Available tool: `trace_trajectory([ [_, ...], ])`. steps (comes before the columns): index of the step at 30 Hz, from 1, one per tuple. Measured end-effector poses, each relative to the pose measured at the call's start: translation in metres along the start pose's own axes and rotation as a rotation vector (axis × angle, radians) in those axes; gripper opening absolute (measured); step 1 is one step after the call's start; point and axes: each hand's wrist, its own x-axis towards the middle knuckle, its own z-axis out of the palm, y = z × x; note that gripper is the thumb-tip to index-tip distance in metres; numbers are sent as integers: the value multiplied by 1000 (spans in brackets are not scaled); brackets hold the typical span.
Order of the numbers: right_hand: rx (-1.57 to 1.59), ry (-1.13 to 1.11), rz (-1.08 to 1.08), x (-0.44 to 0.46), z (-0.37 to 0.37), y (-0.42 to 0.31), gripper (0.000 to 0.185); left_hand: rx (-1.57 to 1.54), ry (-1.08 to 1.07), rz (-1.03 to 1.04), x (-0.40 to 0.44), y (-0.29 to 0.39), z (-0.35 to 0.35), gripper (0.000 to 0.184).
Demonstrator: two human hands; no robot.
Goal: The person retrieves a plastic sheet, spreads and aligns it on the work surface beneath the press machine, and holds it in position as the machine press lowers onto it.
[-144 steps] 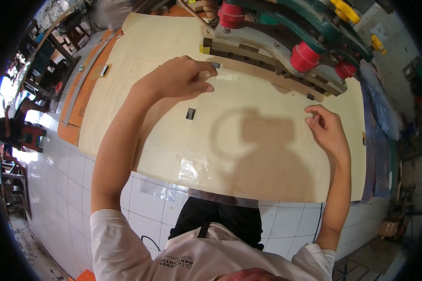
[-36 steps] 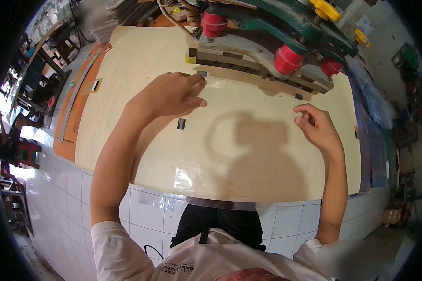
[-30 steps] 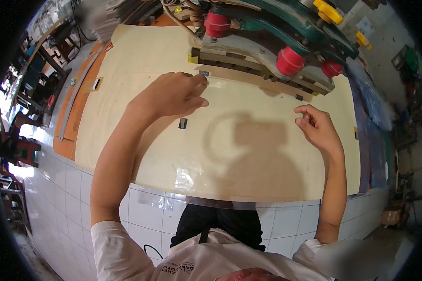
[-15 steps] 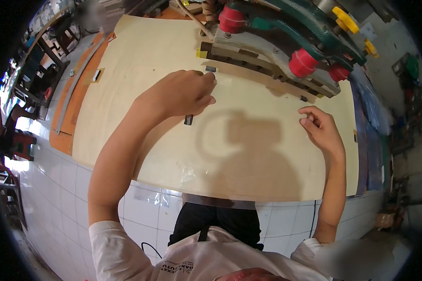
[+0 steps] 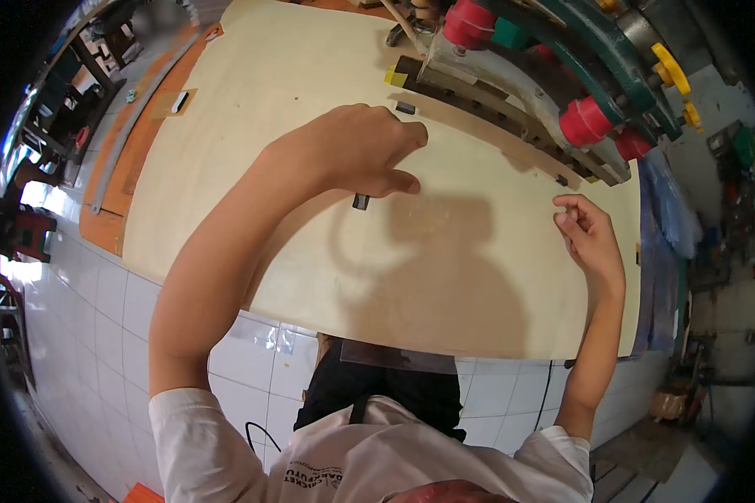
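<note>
one pale sheet [image 5: 461, 281] lies partly under the green machine [image 5: 562, 50]; left hand [image 5: 365, 151] is over it, thumb and fingertips apart; right hand [image 5: 594, 239] is curled, its grip cannot be told.

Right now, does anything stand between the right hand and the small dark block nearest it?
Nothing visible does: only bare cream sheet shows between the right hand and the small dark block beside the machine.
</note>
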Motion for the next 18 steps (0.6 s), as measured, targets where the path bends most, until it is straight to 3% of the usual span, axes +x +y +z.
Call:
trace_trajectory([
  [18, -157, 16, -106, -4, 1, -6, 20, -103, 18, 50, 0, -4, -8, 58],
])
